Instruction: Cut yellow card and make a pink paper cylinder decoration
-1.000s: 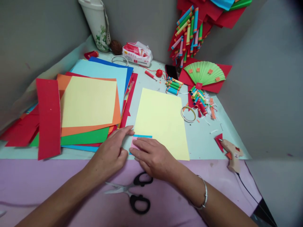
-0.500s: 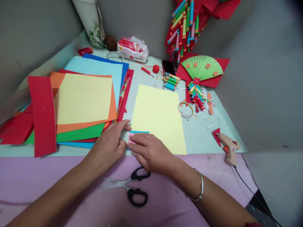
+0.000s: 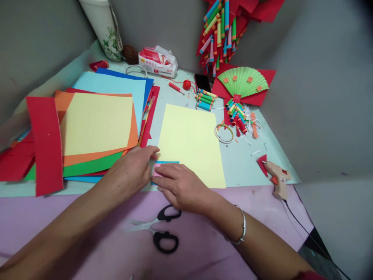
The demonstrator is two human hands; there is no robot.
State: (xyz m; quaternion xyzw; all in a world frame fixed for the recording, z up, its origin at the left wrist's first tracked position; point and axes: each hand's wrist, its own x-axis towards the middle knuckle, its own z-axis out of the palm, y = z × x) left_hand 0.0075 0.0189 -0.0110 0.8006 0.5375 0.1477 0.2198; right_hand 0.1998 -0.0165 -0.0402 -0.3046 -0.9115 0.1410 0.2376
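Observation:
A small piece of pink paper with blue edges [image 3: 156, 167] lies at the lower left corner of a pale yellow sheet [image 3: 190, 144]. My right hand [image 3: 183, 184] rests flat over it, fingers stretched out, hiding most of it. At its left edge is my left hand [image 3: 132, 167], fingers bent and apart, the thumb partly hidden; nothing shows in its grasp. Below both hands, scissors with black handles [image 3: 166, 235] lie on the purple tabletop with blades parted.
Coloured paper sheets [image 3: 99, 120] are stacked at left, under a red strip [image 3: 46, 147]. A glue gun [image 3: 278, 177] with a cord lies at right. Behind are a tape roll [image 3: 223, 140], small paper rolls [image 3: 205, 100], a green paper fan [image 3: 244, 83] and a white tumbler [image 3: 103, 29].
The whole view has shifted slightly, so things appear a little farther left. My left thumb has drawn in closer to the hand. My right hand stays on the pink paper.

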